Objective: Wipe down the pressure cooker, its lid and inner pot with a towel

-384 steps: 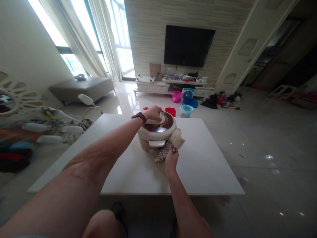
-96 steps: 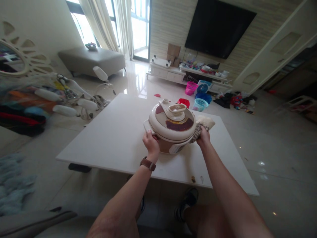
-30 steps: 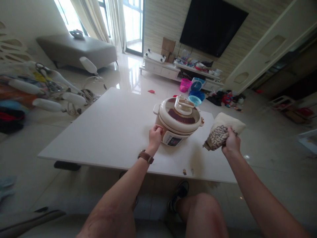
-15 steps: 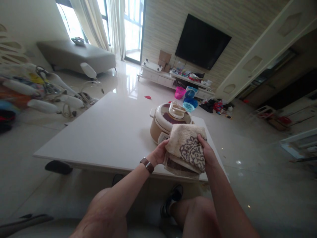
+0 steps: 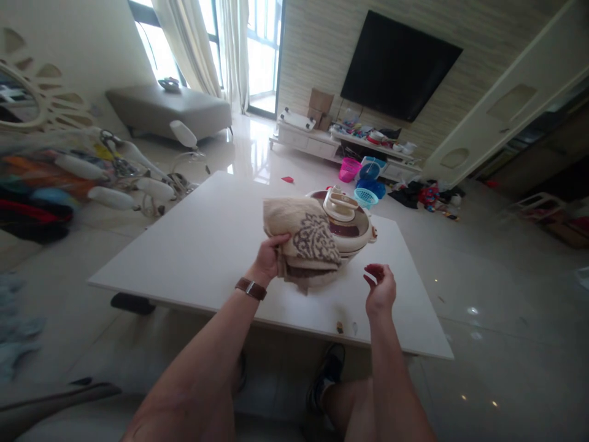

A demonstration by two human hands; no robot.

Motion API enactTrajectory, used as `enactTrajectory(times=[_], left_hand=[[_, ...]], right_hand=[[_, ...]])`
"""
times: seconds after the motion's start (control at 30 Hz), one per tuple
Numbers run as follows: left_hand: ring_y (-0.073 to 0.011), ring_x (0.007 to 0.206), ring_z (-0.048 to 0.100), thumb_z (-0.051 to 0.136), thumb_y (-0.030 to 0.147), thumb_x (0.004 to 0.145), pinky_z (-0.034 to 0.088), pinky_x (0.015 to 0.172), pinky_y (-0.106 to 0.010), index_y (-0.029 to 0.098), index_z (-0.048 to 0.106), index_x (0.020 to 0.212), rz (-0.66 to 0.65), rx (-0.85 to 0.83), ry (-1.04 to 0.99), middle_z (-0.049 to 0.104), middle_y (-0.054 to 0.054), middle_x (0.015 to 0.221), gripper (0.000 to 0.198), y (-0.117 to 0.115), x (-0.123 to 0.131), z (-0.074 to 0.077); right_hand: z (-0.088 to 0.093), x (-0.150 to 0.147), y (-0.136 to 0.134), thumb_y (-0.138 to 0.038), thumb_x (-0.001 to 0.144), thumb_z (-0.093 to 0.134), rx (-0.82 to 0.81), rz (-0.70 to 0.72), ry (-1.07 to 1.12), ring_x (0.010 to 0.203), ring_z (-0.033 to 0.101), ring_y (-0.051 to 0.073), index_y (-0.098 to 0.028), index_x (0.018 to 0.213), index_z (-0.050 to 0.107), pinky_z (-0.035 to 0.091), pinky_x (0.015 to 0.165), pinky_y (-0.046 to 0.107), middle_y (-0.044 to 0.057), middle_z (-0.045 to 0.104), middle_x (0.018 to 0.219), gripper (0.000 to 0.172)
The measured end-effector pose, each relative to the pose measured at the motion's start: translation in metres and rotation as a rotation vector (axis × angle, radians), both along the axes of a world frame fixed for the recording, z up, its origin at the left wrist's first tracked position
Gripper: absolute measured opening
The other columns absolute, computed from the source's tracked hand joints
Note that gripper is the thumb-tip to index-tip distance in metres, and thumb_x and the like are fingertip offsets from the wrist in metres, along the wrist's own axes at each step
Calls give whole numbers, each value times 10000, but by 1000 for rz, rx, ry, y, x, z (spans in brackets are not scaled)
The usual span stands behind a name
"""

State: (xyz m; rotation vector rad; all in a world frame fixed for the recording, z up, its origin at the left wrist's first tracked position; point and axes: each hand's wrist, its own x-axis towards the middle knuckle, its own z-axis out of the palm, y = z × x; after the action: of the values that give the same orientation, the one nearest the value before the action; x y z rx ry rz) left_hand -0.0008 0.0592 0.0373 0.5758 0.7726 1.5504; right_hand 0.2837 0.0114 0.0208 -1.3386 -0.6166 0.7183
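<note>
My left hand (image 5: 269, 258) grips a folded beige towel (image 5: 299, 236) with a dark scroll pattern, thumb on top, and holds it up over the white table (image 5: 197, 245). Behind the towel stands a cream and brown electric cooker (image 5: 356, 236) with a handled lid; the towel hides its left side and front. My right hand (image 5: 381, 288) is apart from the towel, in front of the cooker's right side, with its fingers curved and parted and nothing in them. Two small bits, one of them a brown scrap (image 5: 339, 327), lie near the table's front edge.
Past the table are a pink basket (image 5: 350, 169), a light blue basket (image 5: 365, 197) and a low TV cabinet (image 5: 306, 142) with clutter. A lamp with white shades (image 5: 110, 197) lies at the left. A grey bench (image 5: 175, 110) stands by the window.
My right hand has let go of the towel and moved clear of it. My left hand has carried the towel leftward, uncovering the cooker's right side. The view has shifted slightly.
</note>
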Motion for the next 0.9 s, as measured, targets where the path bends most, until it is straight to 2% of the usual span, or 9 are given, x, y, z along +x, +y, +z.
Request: enactTrajectory(times=[0.13,0.2,0.27,0.33,0.4,0.5,0.57,0.73,0.9], left_hand=[[-312,1111,774,824,306,751,635,1052,-531,190,765,1128,379,71,66,819,-98,1024,398,23,-28,6],[-283,1161,750,853,316,738,602,1108,-502,223,748,1139,576,118,128,807,-64,1069,425,30,-27,7],[-276,1197,730,883,294,718,564,1157,-482,229,749,1106,673,189,277,792,-60,1113,416,33,-17,7],[-293,1253,705,879,261,729,526,1198,-485,220,764,1097,625,319,517,774,-88,1206,387,33,0,9],[-320,1354,655,836,218,767,456,1260,-517,228,787,1096,467,493,773,754,-109,1303,333,30,22,11],[-340,1492,563,760,120,780,230,1374,-569,284,818,1061,191,708,1043,769,-79,1322,330,21,55,13],[-351,1532,528,744,79,757,108,1396,-583,315,824,1087,91,767,1114,775,-57,1332,414,16,71,13],[-362,1571,477,756,197,811,79,1392,-585,339,777,1312,128,721,1183,754,-59,1398,522,13,78,1],[-343,1537,526,695,263,896,153,1381,-567,304,803,1231,273,685,1075,783,-81,1308,355,18,75,-9]], right_hand=[[-33,8,2,-559,823,573,-114,35,31,889,719,194,-254,814,641,539,714,296,18,736,887,312],[-37,7,5,-557,810,575,-126,35,40,884,724,198,-258,817,628,538,704,301,13,738,893,305],[-37,4,8,-542,810,575,-112,50,-1,903,718,200,-259,820,631,534,703,299,15,739,920,289],[-35,1,11,-531,815,565,-99,89,-40,924,705,204,-262,822,640,532,705,297,20,734,942,279],[-34,-1,12,-523,809,559,-111,120,-44,926,693,205,-267,816,648,532,706,297,21,728,943,272],[-33,-2,11,-507,780,561,-151,123,9,911,682,203,-270,799,652,529,700,295,16,719,925,255],[-33,-2,9,-505,772,562,-167,120,48,909,678,204,-270,794,646,525,698,295,14,714,916,250],[-28,3,7,-498,791,586,-145,166,25,959,669,213,-267,814,662,531,731,303,18,707,962,243],[-28,5,13,-486,779,599,-166,174,40,998,693,226,-255,807,665,532,734,302,39,730,1024,242]])
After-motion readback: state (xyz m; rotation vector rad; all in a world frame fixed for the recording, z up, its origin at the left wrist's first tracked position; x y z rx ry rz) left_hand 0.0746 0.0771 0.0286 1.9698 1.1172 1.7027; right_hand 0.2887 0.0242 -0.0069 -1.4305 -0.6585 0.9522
